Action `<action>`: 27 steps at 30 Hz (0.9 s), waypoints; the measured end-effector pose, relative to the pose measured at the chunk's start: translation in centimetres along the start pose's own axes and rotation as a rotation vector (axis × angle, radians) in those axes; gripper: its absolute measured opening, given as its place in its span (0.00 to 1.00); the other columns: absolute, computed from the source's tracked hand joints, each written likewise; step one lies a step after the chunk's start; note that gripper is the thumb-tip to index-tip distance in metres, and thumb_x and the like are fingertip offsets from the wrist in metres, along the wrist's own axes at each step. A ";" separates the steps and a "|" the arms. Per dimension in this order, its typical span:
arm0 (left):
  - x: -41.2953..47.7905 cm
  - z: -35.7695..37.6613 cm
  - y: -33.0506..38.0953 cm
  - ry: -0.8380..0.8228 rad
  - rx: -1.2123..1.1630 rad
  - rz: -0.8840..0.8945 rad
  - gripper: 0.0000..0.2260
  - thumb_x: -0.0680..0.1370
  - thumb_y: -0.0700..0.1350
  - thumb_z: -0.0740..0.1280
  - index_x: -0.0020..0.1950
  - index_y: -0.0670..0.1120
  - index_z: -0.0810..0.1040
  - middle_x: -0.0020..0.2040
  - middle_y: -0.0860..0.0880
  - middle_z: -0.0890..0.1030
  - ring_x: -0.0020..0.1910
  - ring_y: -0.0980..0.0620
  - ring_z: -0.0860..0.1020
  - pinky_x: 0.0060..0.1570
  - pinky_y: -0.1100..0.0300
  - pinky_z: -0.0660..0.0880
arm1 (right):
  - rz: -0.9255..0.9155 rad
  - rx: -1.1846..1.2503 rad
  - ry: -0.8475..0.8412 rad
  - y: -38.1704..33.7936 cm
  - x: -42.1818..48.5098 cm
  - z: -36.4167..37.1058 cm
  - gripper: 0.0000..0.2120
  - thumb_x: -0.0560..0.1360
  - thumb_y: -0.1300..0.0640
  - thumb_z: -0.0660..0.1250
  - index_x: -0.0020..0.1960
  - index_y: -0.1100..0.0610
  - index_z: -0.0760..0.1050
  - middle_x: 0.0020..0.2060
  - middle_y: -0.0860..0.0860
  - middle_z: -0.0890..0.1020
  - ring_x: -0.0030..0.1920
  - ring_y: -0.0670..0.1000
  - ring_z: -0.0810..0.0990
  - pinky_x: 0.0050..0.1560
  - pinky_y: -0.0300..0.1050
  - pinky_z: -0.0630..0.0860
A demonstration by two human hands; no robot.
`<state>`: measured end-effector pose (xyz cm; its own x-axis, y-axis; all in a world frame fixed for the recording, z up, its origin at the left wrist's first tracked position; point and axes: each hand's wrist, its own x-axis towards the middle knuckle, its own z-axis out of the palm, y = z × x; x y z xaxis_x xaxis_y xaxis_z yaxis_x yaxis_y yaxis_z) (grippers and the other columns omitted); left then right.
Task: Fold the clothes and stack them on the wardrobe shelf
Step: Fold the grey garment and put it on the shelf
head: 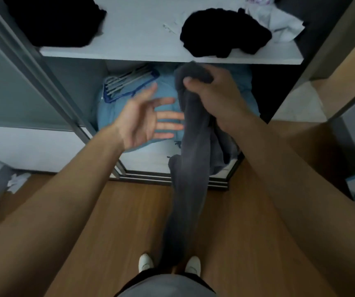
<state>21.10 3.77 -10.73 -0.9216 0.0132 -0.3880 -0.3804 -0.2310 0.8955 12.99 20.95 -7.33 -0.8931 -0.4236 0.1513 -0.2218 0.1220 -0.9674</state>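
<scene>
As a person stands before an open wardrobe, the right grip [213, 93] clutches the bunched top of a dark grey garment [185, 189], which hangs down in front of the shelves toward the wooden floor [129, 211]. The left grip [142, 121] is released, fingers spread just beside the cloth. Black clothes [223, 33] lie in two heaps on the wardrobe shelf [140, 35] above.
</scene>
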 end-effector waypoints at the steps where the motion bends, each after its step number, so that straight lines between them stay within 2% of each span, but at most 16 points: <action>1: -0.2 0.5 1.5 -0.070 -0.048 -0.031 0.34 0.76 0.68 0.57 0.71 0.45 0.72 0.58 0.41 0.81 0.55 0.39 0.81 0.61 0.44 0.74 | -0.058 -0.105 -0.008 -0.2 -0.7 0.5 0.10 0.76 0.60 0.69 0.56 0.60 0.82 0.45 0.53 0.86 0.45 0.45 0.83 0.43 0.31 0.73; 2: -0.3 0.8 2.8 -0.093 -0.058 -0.055 0.38 0.73 0.71 0.57 0.70 0.43 0.74 0.55 0.41 0.80 0.52 0.39 0.81 0.61 0.43 0.74 | -0.113 -0.194 -0.023 -0.3 -1.5 1.0 0.09 0.76 0.61 0.68 0.55 0.61 0.82 0.44 0.56 0.86 0.44 0.47 0.81 0.40 0.30 0.72; 3: -0.4 1.3 3.8 -0.078 -0.041 -0.069 0.36 0.73 0.70 0.58 0.67 0.43 0.76 0.51 0.42 0.80 0.49 0.41 0.81 0.60 0.46 0.75 | -0.158 -0.260 -0.049 -0.5 -2.1 1.4 0.09 0.76 0.61 0.68 0.54 0.61 0.82 0.45 0.57 0.85 0.45 0.48 0.81 0.41 0.32 0.72; 5: -0.8 2.0 4.7 -0.020 0.017 -0.054 0.20 0.77 0.60 0.61 0.55 0.45 0.78 0.43 0.46 0.77 0.40 0.47 0.77 0.54 0.53 0.74 | -0.215 -0.352 -0.138 -0.9 -2.8 2.2 0.09 0.76 0.62 0.68 0.56 0.61 0.81 0.47 0.57 0.85 0.47 0.51 0.81 0.47 0.39 0.74; 6: -0.9 2.2 4.8 0.019 0.015 -0.043 0.12 0.78 0.53 0.61 0.48 0.46 0.78 0.39 0.48 0.76 0.37 0.50 0.74 0.49 0.55 0.73 | -0.218 -0.373 -0.193 -1.1 -3.2 2.7 0.11 0.76 0.62 0.68 0.58 0.61 0.80 0.48 0.56 0.85 0.48 0.51 0.81 0.48 0.39 0.74; 8: -1.2 1.8 4.6 0.101 -0.054 -0.019 0.12 0.77 0.42 0.58 0.36 0.46 0.76 0.34 0.48 0.73 0.33 0.51 0.70 0.39 0.58 0.70 | -0.200 -0.381 -0.287 -1.2 -4.0 3.6 0.17 0.75 0.59 0.70 0.64 0.59 0.77 0.53 0.50 0.82 0.51 0.46 0.79 0.50 0.31 0.72; 9: -1.3 1.4 4.5 0.124 -0.105 -0.011 0.12 0.76 0.39 0.56 0.34 0.45 0.73 0.34 0.48 0.70 0.32 0.50 0.69 0.36 0.59 0.69 | -0.194 -0.374 -0.313 -1.2 -4.3 4.1 0.21 0.76 0.58 0.71 0.68 0.57 0.74 0.56 0.48 0.80 0.54 0.43 0.78 0.52 0.28 0.71; 11: -1.8 0.9 4.3 0.137 -0.168 0.017 0.11 0.75 0.36 0.54 0.35 0.45 0.69 0.34 0.47 0.67 0.30 0.50 0.68 0.32 0.61 0.69 | -0.199 -0.330 -0.333 -0.7 -5.2 4.8 0.27 0.76 0.57 0.70 0.73 0.55 0.68 0.61 0.46 0.76 0.59 0.41 0.75 0.57 0.27 0.70; 12: -2.0 0.6 4.3 0.147 -0.194 0.053 0.11 0.76 0.35 0.54 0.37 0.44 0.70 0.34 0.47 0.69 0.30 0.51 0.70 0.30 0.61 0.72 | -0.201 -0.286 -0.335 -0.3 -5.7 4.9 0.27 0.77 0.56 0.70 0.74 0.53 0.67 0.63 0.46 0.75 0.61 0.41 0.75 0.60 0.29 0.71; 15: -3.0 0.4 4.8 0.211 -0.202 0.187 0.08 0.80 0.35 0.57 0.45 0.41 0.75 0.37 0.45 0.77 0.33 0.50 0.77 0.28 0.59 0.79 | -0.126 -0.147 -0.353 2.1 -7.1 4.3 0.25 0.79 0.55 0.68 0.74 0.49 0.65 0.67 0.48 0.76 0.66 0.44 0.75 0.66 0.43 0.74; 16: -3.3 0.3 4.9 0.226 -0.186 0.222 0.07 0.80 0.35 0.59 0.47 0.40 0.76 0.38 0.44 0.79 0.35 0.49 0.79 0.31 0.58 0.81 | -0.061 -0.153 -0.366 3.0 -7.6 4.1 0.26 0.79 0.54 0.68 0.75 0.50 0.65 0.66 0.49 0.77 0.65 0.44 0.76 0.66 0.45 0.75; 18: -3.8 0.0 5.1 0.224 -0.174 0.252 0.06 0.81 0.37 0.61 0.53 0.39 0.77 0.43 0.43 0.81 0.41 0.48 0.81 0.46 0.52 0.82 | 0.089 -0.281 -0.412 4.6 -8.2 3.9 0.26 0.79 0.51 0.68 0.75 0.50 0.65 0.65 0.48 0.78 0.62 0.43 0.78 0.66 0.45 0.75; 19: -3.9 -0.1 5.0 0.220 -0.169 0.256 0.07 0.81 0.37 0.62 0.56 0.40 0.77 0.45 0.43 0.82 0.43 0.47 0.81 0.52 0.49 0.80 | 0.146 -0.363 -0.444 5.2 -8.4 3.9 0.25 0.79 0.48 0.68 0.74 0.50 0.67 0.65 0.48 0.78 0.60 0.43 0.78 0.64 0.44 0.76; 21: -4.2 -0.3 4.9 0.210 -0.152 0.262 0.06 0.81 0.38 0.64 0.56 0.40 0.78 0.46 0.42 0.82 0.45 0.46 0.81 0.56 0.47 0.79 | 0.250 -0.430 -0.513 6.1 -8.3 4.1 0.23 0.79 0.46 0.68 0.71 0.52 0.71 0.62 0.49 0.80 0.55 0.44 0.80 0.56 0.42 0.79; 25: -4.5 -1.0 4.9 0.213 -0.120 0.270 0.07 0.80 0.39 0.65 0.54 0.41 0.80 0.47 0.42 0.84 0.45 0.46 0.83 0.54 0.49 0.80 | 0.336 -0.403 -0.516 6.1 -7.5 4.6 0.12 0.79 0.55 0.69 0.60 0.58 0.79 0.48 0.52 0.84 0.34 0.37 0.80 0.38 0.31 0.76; 27: -4.6 -1.5 5.0 0.230 -0.131 0.273 0.06 0.80 0.40 0.66 0.53 0.41 0.81 0.46 0.43 0.84 0.44 0.47 0.83 0.53 0.51 0.80 | 0.326 -0.484 -0.446 5.9 -7.1 4.4 0.10 0.78 0.54 0.69 0.48 0.60 0.83 0.42 0.53 0.86 0.30 0.39 0.79 0.36 0.33 0.76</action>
<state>23.59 1.06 -4.82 -0.9405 -0.2813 -0.1906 -0.0959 -0.3183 0.9431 19.77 20.70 -15.00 -0.7222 -0.6104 -0.3252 -0.2126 0.6433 -0.7355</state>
